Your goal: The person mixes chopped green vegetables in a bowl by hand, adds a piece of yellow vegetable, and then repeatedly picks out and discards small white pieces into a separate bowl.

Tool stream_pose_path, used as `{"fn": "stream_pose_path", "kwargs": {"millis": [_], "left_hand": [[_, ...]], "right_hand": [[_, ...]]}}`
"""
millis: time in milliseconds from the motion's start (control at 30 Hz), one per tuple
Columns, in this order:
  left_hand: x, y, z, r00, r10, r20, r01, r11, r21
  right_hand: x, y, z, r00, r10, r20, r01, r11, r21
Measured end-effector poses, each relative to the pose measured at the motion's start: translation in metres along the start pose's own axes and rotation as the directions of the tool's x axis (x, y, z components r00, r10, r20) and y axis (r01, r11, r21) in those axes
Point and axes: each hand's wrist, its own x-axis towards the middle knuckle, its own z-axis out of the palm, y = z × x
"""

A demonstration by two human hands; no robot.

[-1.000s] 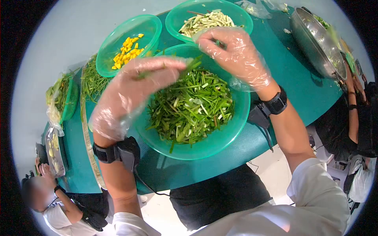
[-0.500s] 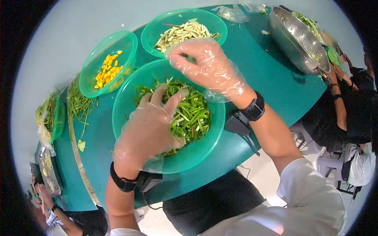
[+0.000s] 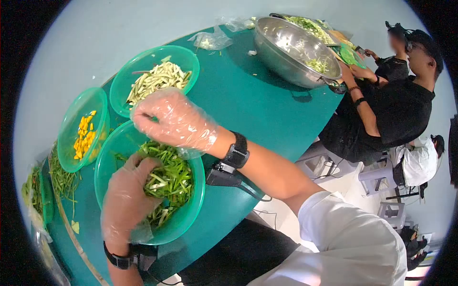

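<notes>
A green plastic bowl (image 3: pixel 196 209) holds chopped green stalks and leaves (image 3: pixel 171 183). My left hand (image 3: pixel 125 195), in a clear plastic glove, is down in this bowl with its fingers curled into the greens and its thumb on their near side. Over the bowl's far rim hangs my right hand (image 3: pixel 174 119), gloved the same way. Its thumb and fingers are pinched together; whatever they hold is hidden. Just behind it stands a second green bowl (image 3: pixel 191 62) with pale cut strips (image 3: pixel 160 80).
A third green bowl (image 3: pixel 67 124) holds yellow pieces (image 3: pixel 86 136). Long green stems (image 3: pixel 64 174) lie at the left. A large steel basin (image 3: pixel 281 57) and a plastic bag (image 3: pixel 212 39) stand toward the back. Near the basin sits a person in black (image 3: pixel 396 107).
The view has swung to the right, so the bowls appear farther left. My left hand's spread fingers have curled into the greens. My right hand stays pinched above the rim.
</notes>
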Motion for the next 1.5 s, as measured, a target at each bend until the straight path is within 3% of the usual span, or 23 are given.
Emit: {"fn": "stream_pose_path", "kwargs": {"millis": [133,233,333,467,567,600,700,833,967,1100,1200,1300,1400,1500], "left_hand": [[-0.001,-0.024,-0.005,0.999,0.040,-0.021,-0.042,0.994,-0.103],[-0.008,-0.025,-0.017,0.996,-0.060,-0.070,0.031,0.931,-0.365],[-0.009,-0.026,-0.029,0.989,-0.135,-0.060,0.053,0.704,-0.708],[-0.012,-0.033,-0.034,0.967,-0.222,-0.128,0.036,0.613,-0.789],[-0.012,-0.049,-0.030,0.959,-0.230,-0.164,-0.040,0.466,-0.884],[-0.013,-0.041,-0.031,0.936,-0.301,-0.185,-0.029,0.456,-0.889],[-0.012,-0.032,-0.041,0.916,-0.360,-0.176,0.026,0.491,-0.871],[-0.012,-0.028,-0.042,0.919,-0.389,-0.070,0.063,0.318,-0.946],[-0.011,-0.025,-0.039,0.927,-0.344,-0.150,0.034,0.475,-0.879],[-0.011,-0.024,-0.040,0.897,-0.440,-0.028,0.150,0.364,-0.919],[-0.003,-0.030,-0.032,0.926,-0.357,-0.122,0.074,0.488,-0.869],[-0.001,-0.026,-0.030,0.937,-0.322,-0.134,0.043,0.487,-0.872],[-0.004,-0.036,-0.020,0.929,-0.249,-0.272,-0.084,0.576,-0.813],[-0.023,-0.069,-0.019,0.978,-0.086,-0.188,-0.100,0.599,-0.794]], "right_hand": [[-0.002,0.004,0.002,1.000,-0.020,0.018,0.021,0.998,-0.052],[0.001,0.002,-0.002,0.997,0.010,0.077,-0.005,0.998,-0.063],[0.001,0.001,-0.003,0.994,0.029,0.102,-0.021,0.997,-0.078],[0.001,0.002,-0.003,0.994,0.046,0.101,-0.040,0.998,-0.056],[0.001,-0.001,-0.004,0.992,0.072,0.104,-0.063,0.994,-0.088],[0.001,0.001,-0.002,0.996,0.010,0.089,0.003,0.991,-0.137],[0.001,0.001,-0.005,0.993,0.043,0.106,-0.034,0.996,-0.086],[0.001,-0.001,-0.003,0.993,0.067,0.093,-0.061,0.996,-0.071],[0.000,0.000,-0.003,0.995,0.045,0.089,-0.038,0.996,-0.076],[0.000,-0.001,-0.004,0.993,0.073,0.089,-0.068,0.996,-0.059],[0.000,0.000,-0.001,0.995,0.070,0.078,-0.066,0.996,-0.053],[0.001,-0.001,-0.003,0.994,0.060,0.088,-0.055,0.996,-0.066],[0.001,-0.001,-0.003,0.995,0.056,0.085,-0.050,0.997,-0.066],[0.001,-0.001,-0.003,0.995,0.055,0.082,-0.049,0.996,-0.074]]}}
